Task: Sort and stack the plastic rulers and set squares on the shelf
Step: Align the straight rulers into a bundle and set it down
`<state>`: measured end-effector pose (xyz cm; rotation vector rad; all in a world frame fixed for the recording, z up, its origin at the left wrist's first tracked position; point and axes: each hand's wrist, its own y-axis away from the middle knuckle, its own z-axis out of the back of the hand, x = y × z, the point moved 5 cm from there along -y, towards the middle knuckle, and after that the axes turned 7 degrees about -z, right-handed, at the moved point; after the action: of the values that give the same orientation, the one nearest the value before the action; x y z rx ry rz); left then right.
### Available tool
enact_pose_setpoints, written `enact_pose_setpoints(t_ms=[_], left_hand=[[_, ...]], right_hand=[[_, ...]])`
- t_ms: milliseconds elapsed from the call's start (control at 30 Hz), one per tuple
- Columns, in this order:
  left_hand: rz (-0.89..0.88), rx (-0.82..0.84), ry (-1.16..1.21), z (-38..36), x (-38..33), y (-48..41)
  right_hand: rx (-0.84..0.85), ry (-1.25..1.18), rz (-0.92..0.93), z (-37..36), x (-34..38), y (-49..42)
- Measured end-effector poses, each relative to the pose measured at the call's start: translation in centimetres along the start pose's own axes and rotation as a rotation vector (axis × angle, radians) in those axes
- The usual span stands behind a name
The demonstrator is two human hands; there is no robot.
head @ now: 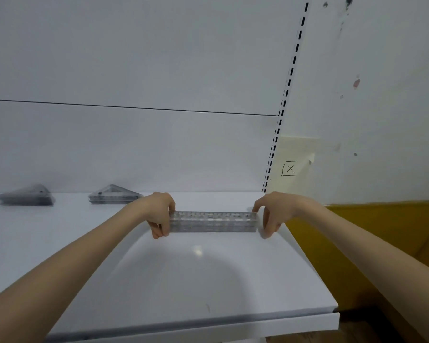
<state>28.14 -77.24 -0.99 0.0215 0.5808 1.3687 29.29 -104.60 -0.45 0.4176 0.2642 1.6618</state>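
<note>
A stack of clear plastic rulers (212,222) lies crosswise on the white shelf (183,280), toward its right side. My left hand (160,214) grips the stack's left end with curled fingers. My right hand (269,214) holds the right end, fingers curled down against it. Two stacks of clear set squares sit further back on the left: one pile (114,194) near the middle and another pile (26,196) at the far left, blurred.
The shelf's back panel (134,149) rises right behind the stacks. A slotted upright (274,144) marks the shelf's right end, with a paper note (291,167) beside it. A yellow surface (369,243) lies to the right, past the shelf edge.
</note>
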Motion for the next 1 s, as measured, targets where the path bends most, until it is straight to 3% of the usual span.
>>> enact_pose_setpoints(t_ms=[200,500,1000], left_hand=[[-0.026,-0.039,-0.002,-0.1,-0.3,-0.1],[-0.004,-0.002,-0.080,-0.1,-1.0,-0.6],[-0.063,-0.042,-0.073,-0.4,-0.2,0.0]], right_hand=[[-0.223,-0.065,0.014,-1.8,1.0,-0.4],[-0.129,-0.077,-0.021,-1.2,1.8,-1.0],[-0.156,-0.015,0.095,-1.1,0.8,-1.6]])
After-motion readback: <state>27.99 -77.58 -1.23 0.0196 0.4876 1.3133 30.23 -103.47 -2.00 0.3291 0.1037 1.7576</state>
